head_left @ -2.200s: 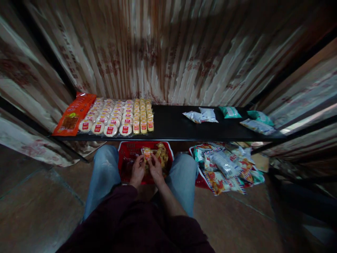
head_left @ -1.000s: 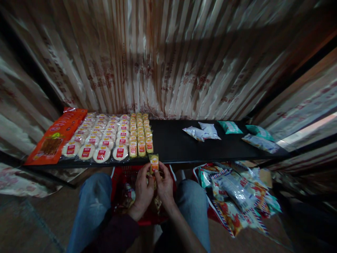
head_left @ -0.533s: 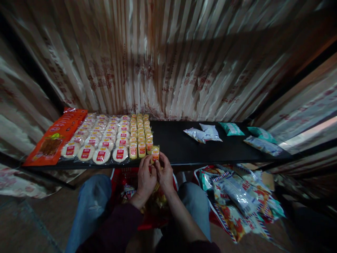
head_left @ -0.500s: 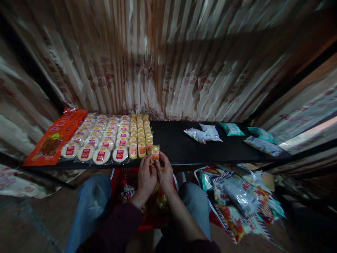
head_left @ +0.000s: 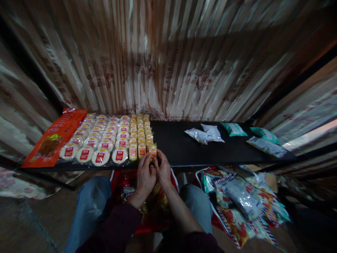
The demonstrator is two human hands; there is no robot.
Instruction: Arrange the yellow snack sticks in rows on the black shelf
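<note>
Between the fingertips of my left hand (head_left: 145, 178) and my right hand (head_left: 163, 170) is a small yellow wrapped snack pack (head_left: 152, 150) with a red and white label. Both hands are closed on it, at the front edge of the black shelf (head_left: 173, 147). It stands at the near end of the rightmost column of yellow packs. Beside it, to the left, another yellow pack (head_left: 142, 150) stands upright in its own column. Further left are rows of round white wrapped crackers (head_left: 120, 155) with red labels.
An orange snack bag (head_left: 51, 140) lies at the shelf's left end. White packets (head_left: 212, 133) and teal packets (head_left: 233, 129) lie toward the right. Below, a red basket (head_left: 116, 179) sits between my knees; a second basket (head_left: 201, 175) to the right overflows with snack bags (head_left: 240, 200).
Both hands have moved slightly left with the yellow pack, from just right of the column to its near end, in line with the neighbouring packs.
</note>
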